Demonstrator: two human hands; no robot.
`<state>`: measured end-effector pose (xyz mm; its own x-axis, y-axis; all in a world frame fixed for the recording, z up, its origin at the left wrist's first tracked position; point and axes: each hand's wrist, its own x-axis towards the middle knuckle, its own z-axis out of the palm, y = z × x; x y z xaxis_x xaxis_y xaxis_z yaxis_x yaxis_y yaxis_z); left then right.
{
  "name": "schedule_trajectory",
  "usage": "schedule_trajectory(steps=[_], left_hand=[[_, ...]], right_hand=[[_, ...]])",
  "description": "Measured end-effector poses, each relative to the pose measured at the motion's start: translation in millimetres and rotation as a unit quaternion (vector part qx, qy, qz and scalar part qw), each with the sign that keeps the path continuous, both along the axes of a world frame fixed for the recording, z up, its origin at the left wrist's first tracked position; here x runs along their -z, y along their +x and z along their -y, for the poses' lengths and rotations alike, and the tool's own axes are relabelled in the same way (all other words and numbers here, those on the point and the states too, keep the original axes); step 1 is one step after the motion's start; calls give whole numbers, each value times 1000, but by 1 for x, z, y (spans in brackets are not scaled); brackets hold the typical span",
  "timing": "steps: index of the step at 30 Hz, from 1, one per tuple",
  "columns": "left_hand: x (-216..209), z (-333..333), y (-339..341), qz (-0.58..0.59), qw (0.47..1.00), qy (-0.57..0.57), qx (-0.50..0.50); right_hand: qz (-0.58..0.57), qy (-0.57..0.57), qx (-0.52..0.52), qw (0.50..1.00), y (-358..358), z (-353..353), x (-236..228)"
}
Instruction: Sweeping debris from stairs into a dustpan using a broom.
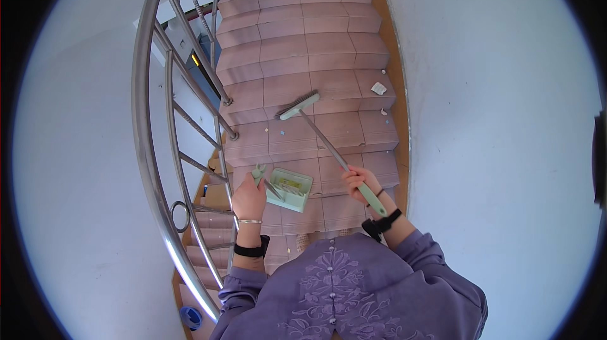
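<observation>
My right hand [360, 183] is closed around the grey and light green handle of a broom [329, 145]. The broom's green head, with dark bristles, lies across a stair ahead, up and left of that hand. In my left hand [250, 196] is the green handle top of a dustpan [292, 202], its fingers wrapped round it. The light green pan, with a row of comb teeth and a yellow-green label inside, rests on a lower stair just right of that hand. Small pale and bluish scraps [282, 133] lie on the stair below the broom head.
Pinkish tiled stairs [284, 18] rise ahead. A crumpled white piece [379, 88] and smaller bits lie by the right wall [493, 119]. A curved metal railing [144, 106] runs along the left. Beyond it are cardboard boxes [217, 196] and a blue container [191, 318] lower down.
</observation>
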<state>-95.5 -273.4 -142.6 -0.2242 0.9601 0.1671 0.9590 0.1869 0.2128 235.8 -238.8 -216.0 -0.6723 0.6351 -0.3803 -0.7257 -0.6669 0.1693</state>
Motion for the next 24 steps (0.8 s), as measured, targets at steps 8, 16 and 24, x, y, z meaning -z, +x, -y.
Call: schedule_trajectory(steps=[8, 16, 24], left_hand=[[-1, -4, -2, 22, 1000, 3, -3], [0, -7, 4, 17, 1000, 4, 7], [7, 0, -2, 12, 1000, 10, 1]], right_hand=[[-38, -4, -19, 999, 7, 35, -71], [9, -10, 13, 1000, 1, -19, -7], [-55, -9, -8, 998, 14, 34, -74]])
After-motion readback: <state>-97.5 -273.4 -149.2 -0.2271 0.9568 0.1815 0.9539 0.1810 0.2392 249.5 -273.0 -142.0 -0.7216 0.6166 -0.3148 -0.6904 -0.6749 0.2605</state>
